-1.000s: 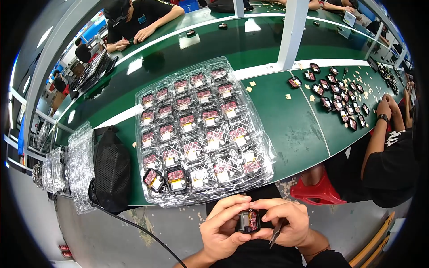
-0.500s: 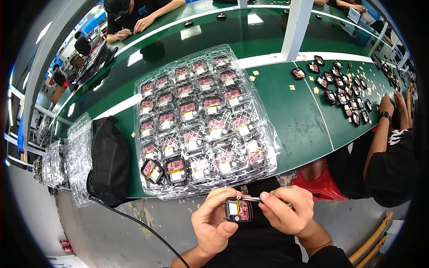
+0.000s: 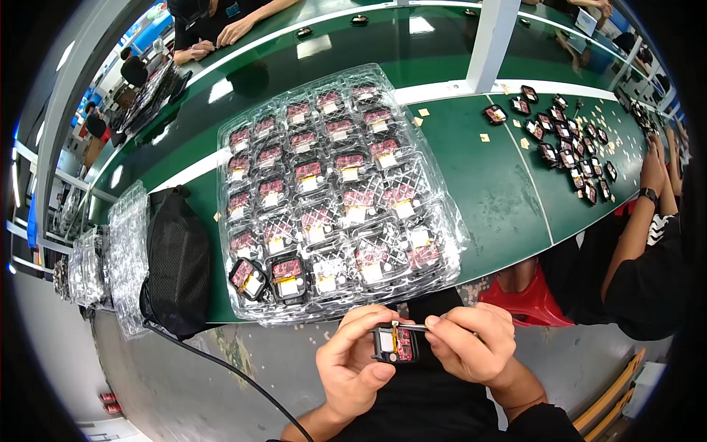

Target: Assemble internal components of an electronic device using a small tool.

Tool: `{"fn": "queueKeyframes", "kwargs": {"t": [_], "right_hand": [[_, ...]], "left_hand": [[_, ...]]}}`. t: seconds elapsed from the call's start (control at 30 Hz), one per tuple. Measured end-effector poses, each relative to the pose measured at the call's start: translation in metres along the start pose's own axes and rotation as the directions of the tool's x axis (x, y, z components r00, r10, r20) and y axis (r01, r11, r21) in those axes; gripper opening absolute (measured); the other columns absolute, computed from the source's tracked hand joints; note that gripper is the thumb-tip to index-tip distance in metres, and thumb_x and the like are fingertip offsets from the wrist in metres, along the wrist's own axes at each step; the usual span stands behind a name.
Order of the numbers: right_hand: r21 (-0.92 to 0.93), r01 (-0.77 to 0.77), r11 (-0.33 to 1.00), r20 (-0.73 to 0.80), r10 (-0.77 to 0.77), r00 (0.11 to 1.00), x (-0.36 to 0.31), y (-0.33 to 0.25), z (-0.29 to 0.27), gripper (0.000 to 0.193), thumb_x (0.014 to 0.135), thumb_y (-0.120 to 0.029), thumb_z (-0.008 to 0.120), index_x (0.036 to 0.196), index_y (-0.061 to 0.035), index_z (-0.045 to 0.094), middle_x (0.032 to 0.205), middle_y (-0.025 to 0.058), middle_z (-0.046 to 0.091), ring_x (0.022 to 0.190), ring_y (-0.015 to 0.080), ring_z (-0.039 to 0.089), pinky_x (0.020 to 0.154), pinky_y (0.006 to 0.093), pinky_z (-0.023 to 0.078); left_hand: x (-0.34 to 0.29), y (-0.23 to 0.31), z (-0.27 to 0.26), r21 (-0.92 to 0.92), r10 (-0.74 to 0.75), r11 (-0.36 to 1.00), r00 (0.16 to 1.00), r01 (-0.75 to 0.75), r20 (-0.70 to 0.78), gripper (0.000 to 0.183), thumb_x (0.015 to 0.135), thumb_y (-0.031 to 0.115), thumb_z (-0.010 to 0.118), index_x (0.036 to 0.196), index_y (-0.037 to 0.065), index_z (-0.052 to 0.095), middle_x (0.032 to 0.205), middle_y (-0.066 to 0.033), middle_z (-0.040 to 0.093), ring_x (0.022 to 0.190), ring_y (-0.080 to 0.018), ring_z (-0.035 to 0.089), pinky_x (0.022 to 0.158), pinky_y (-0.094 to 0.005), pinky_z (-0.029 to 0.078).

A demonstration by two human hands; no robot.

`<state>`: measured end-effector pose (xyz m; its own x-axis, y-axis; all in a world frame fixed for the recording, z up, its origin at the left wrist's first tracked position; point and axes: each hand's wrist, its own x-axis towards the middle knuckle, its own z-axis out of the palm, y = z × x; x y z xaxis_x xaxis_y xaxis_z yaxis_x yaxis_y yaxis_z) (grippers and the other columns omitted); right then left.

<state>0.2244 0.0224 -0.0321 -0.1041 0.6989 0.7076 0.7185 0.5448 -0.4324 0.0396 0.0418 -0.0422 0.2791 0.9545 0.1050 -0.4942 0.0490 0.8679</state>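
Note:
My left hand (image 3: 350, 362) grips a small black device housing (image 3: 395, 345) by its sides, its inside facing up. Within it show a red circuit board, a white block and a yellow strip. Between the fingertips of my right hand (image 3: 475, 345) is a pair of thin metal tweezers (image 3: 414, 325), their tip at the upper edge of the housing. Just beyond my hands lies a stack of clear plastic trays (image 3: 335, 199), its pockets filled with similar housings. Two loose housings, one tilted (image 3: 247, 279) and one straighter (image 3: 287, 278), rest on the tray's near left corner.
A black mesh bag (image 3: 177, 265) and more clear trays (image 3: 127, 258) stand left of the stack. Many housings (image 3: 571, 147) lie scattered on the green table (image 3: 486, 199) at right. A co-worker's arm (image 3: 639, 214) is beside a red stool (image 3: 526, 298); another person (image 3: 221, 26) works opposite.
The view has shifted slightly. Both hands stay nearly in place, with the housing tilted a little and the tweezers still at its upper edge. The co-worker's arm at right has moved.

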Motion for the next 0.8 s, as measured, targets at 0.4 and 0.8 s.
{"fn": "queueKeyframes", "kwargs": {"t": [0.4, 0.8], "right_hand": [[-0.068, 0.048, 0.997, -0.005, -0.049, 0.999, 0.0, -0.001, 0.002, 0.026, 0.073, -0.005, 0.083, 0.098, -0.0024, 0.073, 0.084, 0.0033, 0.062, 0.054, 0.0124, 0.056, 0.046, 0.0254, 0.044], [0.123, -0.118, 0.985, 0.088, 0.108, 0.99, 0.003, 0.001, -0.004, 0.025, 0.071, -0.005, 0.083, 0.095, -0.0027, 0.073, 0.083, 0.0062, 0.065, 0.062, 0.0188, 0.066, 0.051, 0.029, 0.052]], "left_hand": [[-0.004, -0.003, -0.004, 0.016, -0.029, 0.999, 1.0, 0.029, -0.008, 0.065, 0.086, 0.031, 0.081, 0.129, -0.012, 0.057, 0.128, -0.0205, 0.054, 0.115, -0.03, 0.061, 0.101, -0.0419, 0.048], [-0.001, -0.001, -0.007, 0.023, -0.007, 1.0, 1.0, 0.007, 0.022, 0.062, 0.086, 0.024, 0.081, 0.13, -0.013, 0.057, 0.13, -0.0209, 0.052, 0.114, -0.03, 0.061, 0.098, -0.0406, 0.051]]}}
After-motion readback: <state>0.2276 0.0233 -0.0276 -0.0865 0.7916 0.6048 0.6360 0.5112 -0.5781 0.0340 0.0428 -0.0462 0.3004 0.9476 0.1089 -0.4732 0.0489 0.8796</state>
